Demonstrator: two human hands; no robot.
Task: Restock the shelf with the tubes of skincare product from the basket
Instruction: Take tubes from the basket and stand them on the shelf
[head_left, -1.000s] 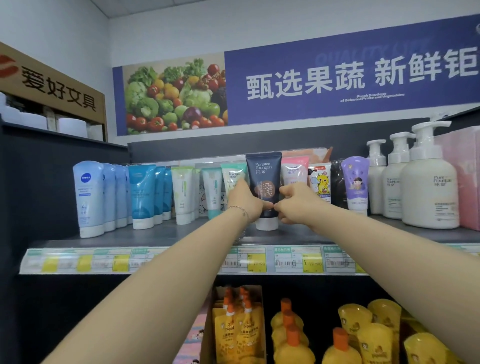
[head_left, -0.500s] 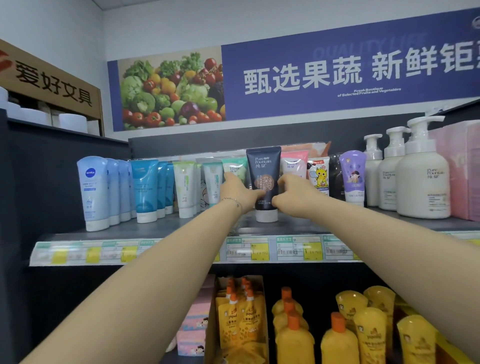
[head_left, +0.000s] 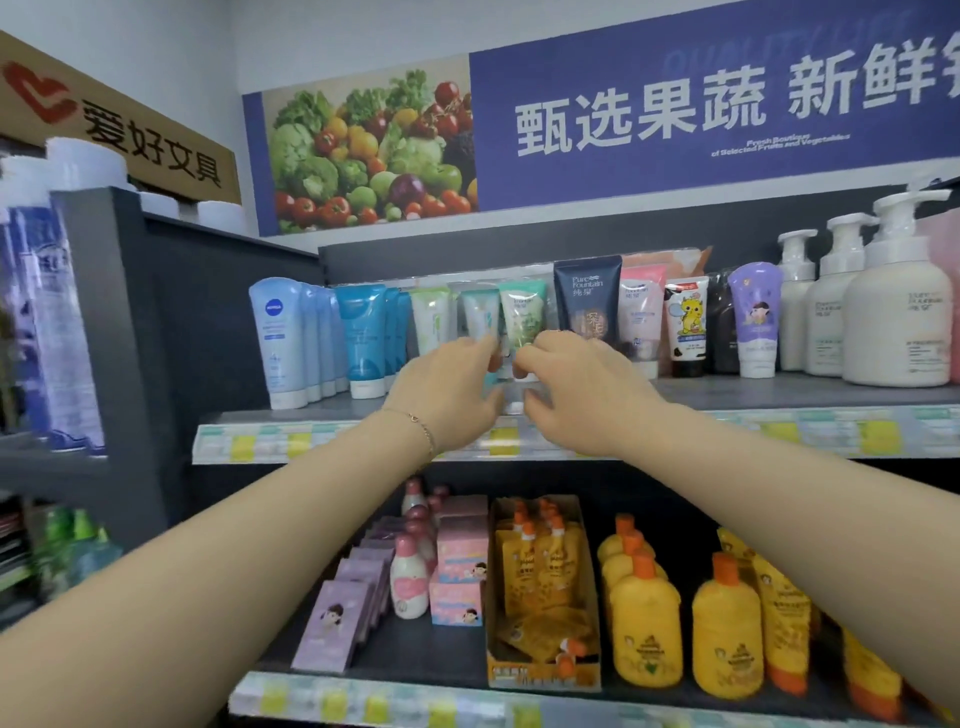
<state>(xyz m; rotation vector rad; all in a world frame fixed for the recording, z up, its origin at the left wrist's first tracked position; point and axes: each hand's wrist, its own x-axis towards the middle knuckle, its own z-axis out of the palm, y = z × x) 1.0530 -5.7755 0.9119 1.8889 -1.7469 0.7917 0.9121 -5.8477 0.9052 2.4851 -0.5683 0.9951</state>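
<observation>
- Head-camera view of a shop shelf (head_left: 779, 392) at chest height. Skincare tubes stand cap-down in a row with their labels facing out.
- Both arms reach forward, and the hands meet at a green tube (head_left: 523, 317) near the middle of the row.
- The right hand (head_left: 584, 389) has curled fingers, with their tips against the lower part of the green tube. It looks like a pinch, probably to square the tube up in line.
- The left hand (head_left: 449, 387), which wears a thin bracelet, reaches the same tube from its left side. Motion blur hides whether it grips or only touches.
- The green tube stands upright, packed between a pale teal tube (head_left: 479, 317) and a taller dark tube (head_left: 587, 296). These close neighbours could be knocked over.
- Further left are blue tubes (head_left: 363, 332). To the right are a pink tube (head_left: 640, 317), cartoon-printed tubes and white pump bottles (head_left: 898, 322).
- A price strip (head_left: 831, 431) runs along the shelf edge.
- Yellow bottles (head_left: 727, 623) sit on the shelf below.
- The basket is out of view.
</observation>
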